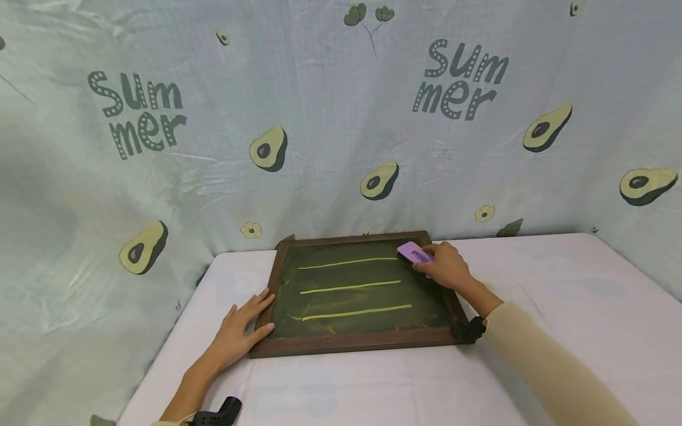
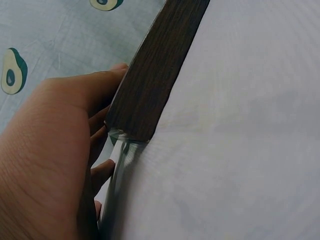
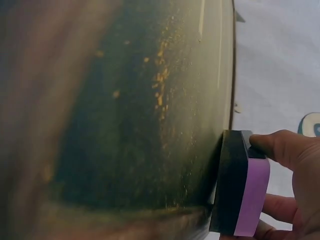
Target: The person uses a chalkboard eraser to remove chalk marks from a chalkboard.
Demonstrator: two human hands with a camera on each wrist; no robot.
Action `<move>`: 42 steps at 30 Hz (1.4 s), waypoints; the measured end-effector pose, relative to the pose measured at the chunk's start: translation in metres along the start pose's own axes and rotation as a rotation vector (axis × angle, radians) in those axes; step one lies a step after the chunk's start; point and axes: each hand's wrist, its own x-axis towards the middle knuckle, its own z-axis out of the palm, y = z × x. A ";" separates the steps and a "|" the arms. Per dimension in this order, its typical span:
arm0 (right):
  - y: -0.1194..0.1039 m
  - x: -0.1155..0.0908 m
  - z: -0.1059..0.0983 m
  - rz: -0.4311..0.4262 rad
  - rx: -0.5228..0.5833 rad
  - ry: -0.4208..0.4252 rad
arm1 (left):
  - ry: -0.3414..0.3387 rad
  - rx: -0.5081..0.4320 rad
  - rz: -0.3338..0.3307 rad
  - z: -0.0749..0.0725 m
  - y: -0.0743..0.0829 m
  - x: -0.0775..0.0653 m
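Observation:
A chalkboard (image 1: pixel 346 302) with a brown wooden frame (image 1: pixel 367 341) lies on the table, bearing three yellow chalk lines. My right hand (image 1: pixel 447 267) grips a chalkboard eraser (image 1: pixel 414 253), purple on top with a dark felt side, at the board's upper right, by the end of the top line. In the right wrist view, thumb and fingers pinch the eraser (image 3: pixel 252 200), its felt facing the board. My left hand (image 1: pixel 240 328) rests spread against the frame's left side, fingers straight. In the left wrist view, the thumb touches the frame's edge (image 2: pixel 150 75) near a corner.
A white cloth covers the table (image 1: pixel 330 390). Behind it hangs a pale curtain (image 1: pixel 319 89) printed with avocados and lettering. Yellow chalk specks (image 3: pixel 161 82) dot the board. A black band (image 1: pixel 471 329) is at the right wrist, and a black strap (image 1: pixel 215 414) at the left.

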 end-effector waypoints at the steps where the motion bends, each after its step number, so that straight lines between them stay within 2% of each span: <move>1: 0.000 0.002 0.002 0.001 -0.008 -0.004 | -0.002 -0.001 -0.001 0.001 0.000 0.000; 7: -0.003 0.012 0.010 -0.019 -0.010 -0.019 | -0.005 -0.009 -0.016 0.001 -0.001 -0.003; 13: -0.006 0.015 0.010 -0.022 0.010 -0.016 | -0.015 -0.020 -0.022 -0.001 0.000 0.000; 25: -0.016 0.024 0.015 -0.091 0.027 0.000 | -0.022 -0.007 -0.019 -0.003 0.001 0.003; 32: -0.023 0.027 0.021 -0.080 0.076 -0.045 | -0.023 -0.017 -0.018 -0.004 0.000 0.001; 42: -0.036 0.033 0.032 -0.078 0.112 -0.068 | -0.028 -0.008 -0.014 -0.003 -0.001 0.002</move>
